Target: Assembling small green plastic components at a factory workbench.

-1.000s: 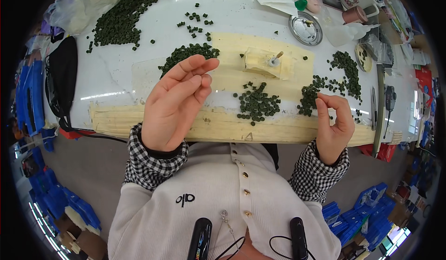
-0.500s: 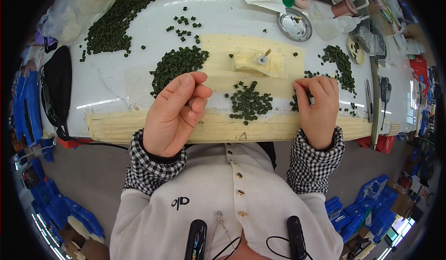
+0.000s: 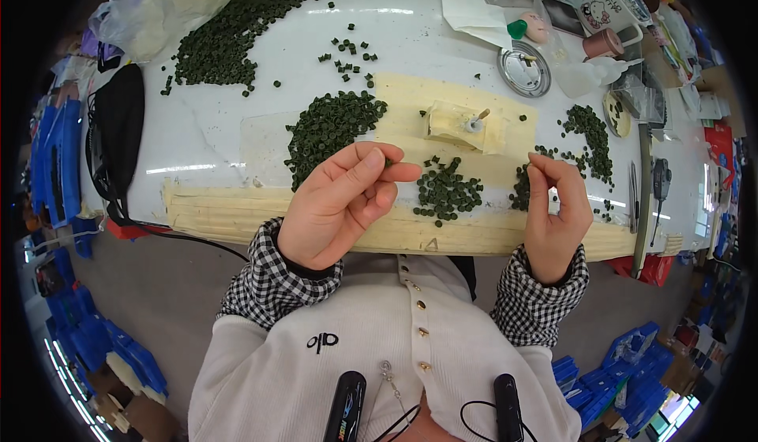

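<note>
My left hand (image 3: pixel 345 203) is raised over the near edge of the bench, palm partly up. Its thumb and index finger pinch a tiny dark green piece (image 3: pixel 388 162). My right hand (image 3: pixel 557 215) hovers near a small heap of green pieces (image 3: pixel 521 189), thumb and index tips together; whatever they hold is too small to make out. Between the hands lies a loose cluster of small dark green spool-shaped pieces (image 3: pixel 448 192). Beyond it, a tape-covered block (image 3: pixel 450 124) carries a white holder (image 3: pixel 474 125) with a thin brown peg standing in it.
Larger piles of green pieces (image 3: pixel 328 134) lie to the left and far left (image 3: pixel 229 39), another at the right (image 3: pixel 588 138). A round metal dish (image 3: pixel 523 69), a white squeeze bottle (image 3: pixel 588 77), tweezers (image 3: pixel 633 197) and a screwdriver (image 3: pixel 662 181) are on the right side.
The whole view has shifted, so the bench sits farther right. My left hand has moved slightly right, its index finger more extended, and a green piece now shows at its tips.
</note>
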